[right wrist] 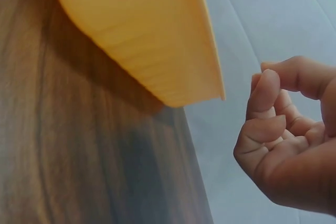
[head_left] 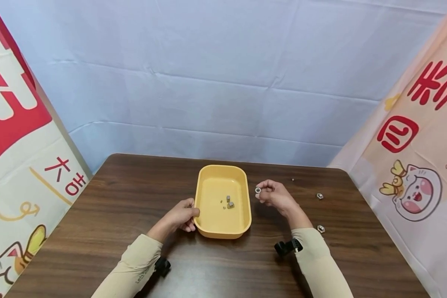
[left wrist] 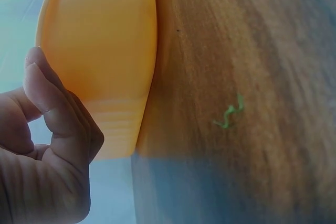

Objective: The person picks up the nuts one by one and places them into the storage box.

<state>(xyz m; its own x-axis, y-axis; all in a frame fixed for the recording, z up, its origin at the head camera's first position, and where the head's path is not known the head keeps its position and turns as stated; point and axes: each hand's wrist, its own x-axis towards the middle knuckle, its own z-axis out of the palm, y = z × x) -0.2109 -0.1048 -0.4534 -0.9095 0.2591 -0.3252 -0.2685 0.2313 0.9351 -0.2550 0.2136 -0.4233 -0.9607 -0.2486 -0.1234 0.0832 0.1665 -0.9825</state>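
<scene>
A yellow plastic tray stands on the table, with several small metal pieces, among them a hex nut, lying on its floor. My left hand grips the tray's left rim near the front corner, thumb over the edge. In the left wrist view, the fingers lie against the outer wall. Just beyond the tray's right side, my right hand pinches a metal nut between thumb and fingertips. The right wrist view shows those fingers beside the tray wall, hiding the nut.
Two hex nuts, one farther back and one nearer, lie on the brown wooden table right of my right hand. A tiny metal piece lies behind them. A pale cloth hangs beyond the table's far edge.
</scene>
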